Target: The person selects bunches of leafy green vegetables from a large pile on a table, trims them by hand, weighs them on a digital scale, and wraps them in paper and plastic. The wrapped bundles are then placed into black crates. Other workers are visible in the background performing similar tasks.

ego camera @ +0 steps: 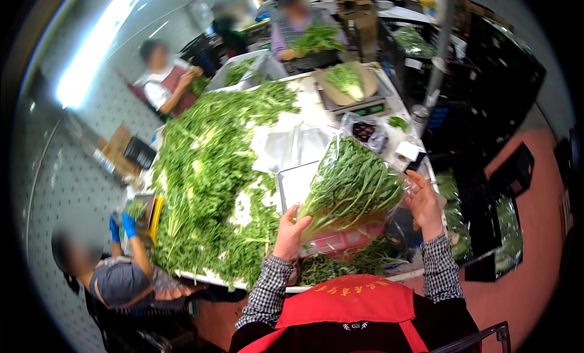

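Observation:
A clear plastic bag of leafy greens [353,175] is held up above the table's near edge. My left hand [291,233] grips its lower left corner, thumb on top, by the pale stems. At the bag's right end, my right hand [424,202] holds the loose plastic film. A pink tray [346,238] shows partly under the bag, and loose dark greens [346,261] lie nearest my apron. Just beyond the bag, a white tray with a dark rim [296,182] and a stack of clear plastic bags [292,145] rest on the table.
A large heap of leafy greens [205,188] covers the table's left side. A scale [351,93] bears a cabbage-like head [346,80]; a label roll [404,154] sits nearer. Black crates [474,220] with bagged greens stand right. Co-workers stand left and across.

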Demonstrator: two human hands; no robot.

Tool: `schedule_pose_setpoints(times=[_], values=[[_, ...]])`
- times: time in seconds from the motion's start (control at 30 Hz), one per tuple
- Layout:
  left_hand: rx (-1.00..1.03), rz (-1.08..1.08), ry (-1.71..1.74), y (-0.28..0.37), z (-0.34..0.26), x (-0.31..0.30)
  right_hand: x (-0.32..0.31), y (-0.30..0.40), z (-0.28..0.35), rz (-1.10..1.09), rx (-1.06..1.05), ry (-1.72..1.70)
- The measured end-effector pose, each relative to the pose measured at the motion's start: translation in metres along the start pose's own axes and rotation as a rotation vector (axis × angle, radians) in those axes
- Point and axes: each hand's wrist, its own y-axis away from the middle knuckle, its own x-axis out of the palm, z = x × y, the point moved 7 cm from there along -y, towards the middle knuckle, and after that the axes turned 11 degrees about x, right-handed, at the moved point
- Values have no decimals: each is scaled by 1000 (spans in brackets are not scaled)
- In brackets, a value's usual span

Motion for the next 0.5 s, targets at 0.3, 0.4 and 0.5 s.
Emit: schedule_pose_setpoints(times=[0.3, 0.4, 0.5], values=[[-169, 186, 16, -30, 56, 78, -54, 61, 87, -70, -80, 301], [-219, 227, 42, -31, 69, 105, -67, 71, 92, -168, -77, 457], [-237, 274, 22, -32, 81, 122, -81, 77, 94, -183, -30, 503]])
